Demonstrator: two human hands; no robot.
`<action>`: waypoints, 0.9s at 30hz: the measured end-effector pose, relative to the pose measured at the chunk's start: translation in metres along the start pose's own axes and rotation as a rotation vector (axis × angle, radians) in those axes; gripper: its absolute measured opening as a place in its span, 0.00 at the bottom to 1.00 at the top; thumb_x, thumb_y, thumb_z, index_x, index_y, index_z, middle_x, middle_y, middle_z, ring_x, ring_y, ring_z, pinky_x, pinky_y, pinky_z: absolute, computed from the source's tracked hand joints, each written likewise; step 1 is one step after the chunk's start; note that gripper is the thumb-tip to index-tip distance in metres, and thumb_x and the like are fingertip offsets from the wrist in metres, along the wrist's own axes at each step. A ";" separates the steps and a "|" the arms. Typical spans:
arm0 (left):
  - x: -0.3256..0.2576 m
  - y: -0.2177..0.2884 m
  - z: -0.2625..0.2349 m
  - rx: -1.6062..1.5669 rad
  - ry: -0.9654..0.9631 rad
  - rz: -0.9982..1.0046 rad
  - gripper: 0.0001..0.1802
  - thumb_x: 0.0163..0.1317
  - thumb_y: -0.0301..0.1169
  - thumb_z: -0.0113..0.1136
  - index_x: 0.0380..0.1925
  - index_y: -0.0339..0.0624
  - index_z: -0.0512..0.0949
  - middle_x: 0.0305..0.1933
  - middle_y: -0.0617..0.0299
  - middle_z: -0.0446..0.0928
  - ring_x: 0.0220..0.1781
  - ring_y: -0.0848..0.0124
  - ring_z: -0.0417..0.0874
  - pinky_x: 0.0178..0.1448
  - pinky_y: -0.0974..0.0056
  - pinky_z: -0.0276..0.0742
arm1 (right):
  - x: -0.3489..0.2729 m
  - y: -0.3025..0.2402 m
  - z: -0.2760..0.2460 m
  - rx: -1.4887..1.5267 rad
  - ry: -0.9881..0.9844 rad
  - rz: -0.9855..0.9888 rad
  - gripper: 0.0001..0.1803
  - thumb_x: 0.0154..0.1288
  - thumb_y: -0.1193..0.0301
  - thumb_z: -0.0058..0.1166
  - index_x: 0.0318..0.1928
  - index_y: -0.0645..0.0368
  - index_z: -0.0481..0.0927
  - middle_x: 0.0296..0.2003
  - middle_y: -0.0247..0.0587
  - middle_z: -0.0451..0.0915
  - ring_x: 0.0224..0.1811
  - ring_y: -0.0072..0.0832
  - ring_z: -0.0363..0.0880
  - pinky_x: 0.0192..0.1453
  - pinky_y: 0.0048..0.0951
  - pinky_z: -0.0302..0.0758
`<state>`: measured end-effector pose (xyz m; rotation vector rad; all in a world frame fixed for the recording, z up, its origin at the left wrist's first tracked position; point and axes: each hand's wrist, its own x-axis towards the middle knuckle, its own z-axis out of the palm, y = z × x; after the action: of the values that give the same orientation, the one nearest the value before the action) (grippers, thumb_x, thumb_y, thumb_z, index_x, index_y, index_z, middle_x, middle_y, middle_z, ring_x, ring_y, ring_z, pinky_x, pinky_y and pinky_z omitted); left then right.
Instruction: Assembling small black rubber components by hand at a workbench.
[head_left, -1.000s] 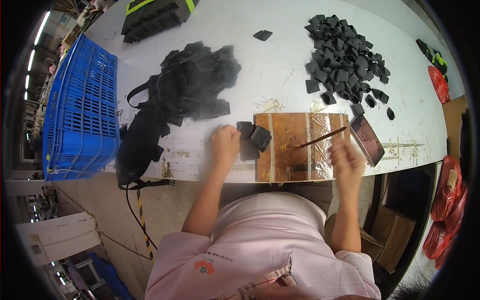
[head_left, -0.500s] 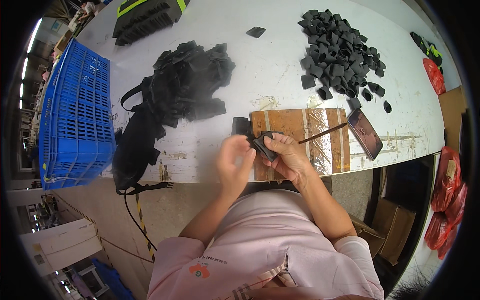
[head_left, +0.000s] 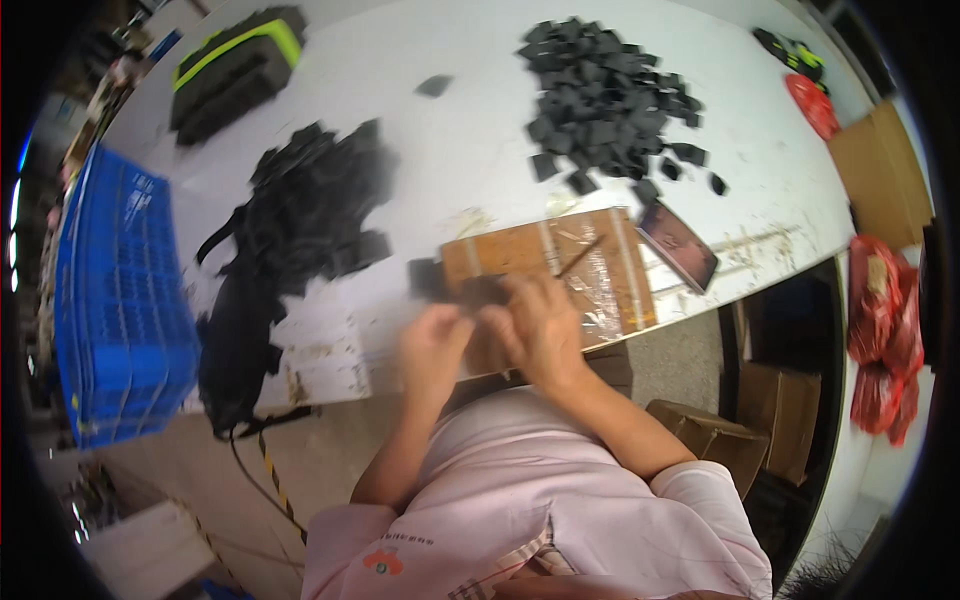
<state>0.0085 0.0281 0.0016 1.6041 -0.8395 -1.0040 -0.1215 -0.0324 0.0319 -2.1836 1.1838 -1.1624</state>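
Note:
Over the wooden board (head_left: 500, 255) at the table's front edge, both hands work close together. My right hand (head_left: 543, 325) is closed, back upward, on a small black fabric piece (head_left: 484, 290), partly hidden by the fingers. A thin dark rod (head_left: 582, 256) sticks out past that hand over the board; whether the hand grips it I cannot tell. Just left is my left hand (head_left: 433, 345), fingers curled but smeared by motion, so whatever it holds cannot be made out. Another flat black piece (head_left: 426, 279) lies by the board's left edge.
A heap of small black fabric pieces (head_left: 610, 110) lies at the back right, a phone-like device (head_left: 678, 245) in front. Black straps (head_left: 305, 210) are piled left, beside a blue crate (head_left: 125, 300). A black stack with a yellow-green band (head_left: 235, 75) stands far left. Red bags (head_left: 885, 320) hang right.
The view has turned, shifting the table contents leftward. My right hand has rolled so its back faces up, covering more of the black piece. My left hand stays beside it, still blurred.

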 end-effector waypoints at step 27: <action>0.026 0.116 0.054 -1.409 -0.674 -0.393 0.08 0.56 0.20 0.46 0.36 0.36 0.71 0.25 0.57 0.75 0.08 0.84 0.58 0.10 0.77 0.51 | 0.072 0.004 -0.092 1.097 -0.305 0.538 0.12 0.61 0.62 0.51 0.26 0.55 0.72 0.19 0.21 0.65 0.18 0.09 0.57 0.20 0.12 0.53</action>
<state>-0.0344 -0.0431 0.1017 0.1745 -0.0355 -1.8581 -0.1776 -0.0903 0.1166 -1.0630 0.6549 -0.8635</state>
